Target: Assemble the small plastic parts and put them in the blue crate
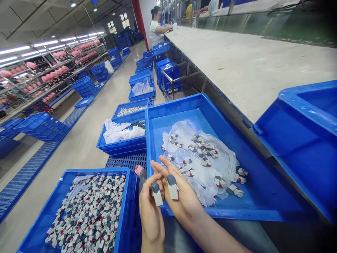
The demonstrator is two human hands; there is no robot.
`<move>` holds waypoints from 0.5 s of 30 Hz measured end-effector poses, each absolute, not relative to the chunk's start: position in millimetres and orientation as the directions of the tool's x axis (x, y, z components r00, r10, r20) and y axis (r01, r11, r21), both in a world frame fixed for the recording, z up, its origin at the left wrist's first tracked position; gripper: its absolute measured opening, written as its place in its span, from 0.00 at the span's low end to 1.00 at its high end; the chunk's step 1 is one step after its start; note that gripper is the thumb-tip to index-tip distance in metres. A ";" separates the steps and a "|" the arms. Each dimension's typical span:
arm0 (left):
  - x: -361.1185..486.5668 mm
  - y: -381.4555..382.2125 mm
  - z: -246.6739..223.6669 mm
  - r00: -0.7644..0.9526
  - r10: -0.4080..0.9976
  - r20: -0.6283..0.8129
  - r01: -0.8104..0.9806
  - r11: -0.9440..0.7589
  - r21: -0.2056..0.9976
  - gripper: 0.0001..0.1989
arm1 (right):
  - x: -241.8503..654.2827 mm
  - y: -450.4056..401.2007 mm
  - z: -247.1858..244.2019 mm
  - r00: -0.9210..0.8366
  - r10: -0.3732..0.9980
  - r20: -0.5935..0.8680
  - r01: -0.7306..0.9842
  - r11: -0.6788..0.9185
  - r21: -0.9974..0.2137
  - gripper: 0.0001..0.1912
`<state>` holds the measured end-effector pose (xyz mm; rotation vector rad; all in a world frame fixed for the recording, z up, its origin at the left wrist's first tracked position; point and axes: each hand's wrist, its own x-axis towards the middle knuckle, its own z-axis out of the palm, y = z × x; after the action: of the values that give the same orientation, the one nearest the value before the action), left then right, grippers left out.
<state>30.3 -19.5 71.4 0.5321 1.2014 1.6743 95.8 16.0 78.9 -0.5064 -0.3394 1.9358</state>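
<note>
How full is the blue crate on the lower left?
Well filled: the blue crate holds a dense heap of small grey, white and red parts covering nearly all its floor.

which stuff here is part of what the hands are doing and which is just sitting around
In hand:
left hand holding a small white block with grey cap
right hand holding a second white grey-capped block
blue plastic crate full of like pieces
blue tray with clear plastic bag and scattered pieces

Lying about:
long pale workbench
stacked blue crates
shelves of pink items
</note>
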 end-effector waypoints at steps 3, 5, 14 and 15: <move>32.8 -26.3 69.6 -0.422 0.904 -0.068 -0.325 -0.081 0.942 0.23 | 94.4 5.6 83.4 -0.287 0.947 -0.147 -0.755 -0.318 -0.573 0.17; 34.5 -30.0 68.0 -0.417 0.909 -0.004 -0.240 -0.105 0.965 0.25 | 92.0 -1.0 85.2 -0.229 0.971 -0.071 -0.675 -0.211 -0.707 0.16; -61.9 -47.1 34.2 -0.427 0.834 -0.350 -0.785 -0.150 0.601 0.07 | 85.9 83.7 25.5 -0.376 0.923 0.083 0.288 0.202 -0.936 0.24; -84.7 -52.1 24.8 -0.479 0.790 -0.382 -0.777 -0.179 0.604 0.10 | 87.9 95.9 11.4 -0.428 0.902 0.055 0.356 0.224 -0.907 0.21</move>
<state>-84.7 -52.1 24.8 0.0208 0.9328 1.8482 87.9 95.9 11.4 -1.1562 -1.9011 1.1723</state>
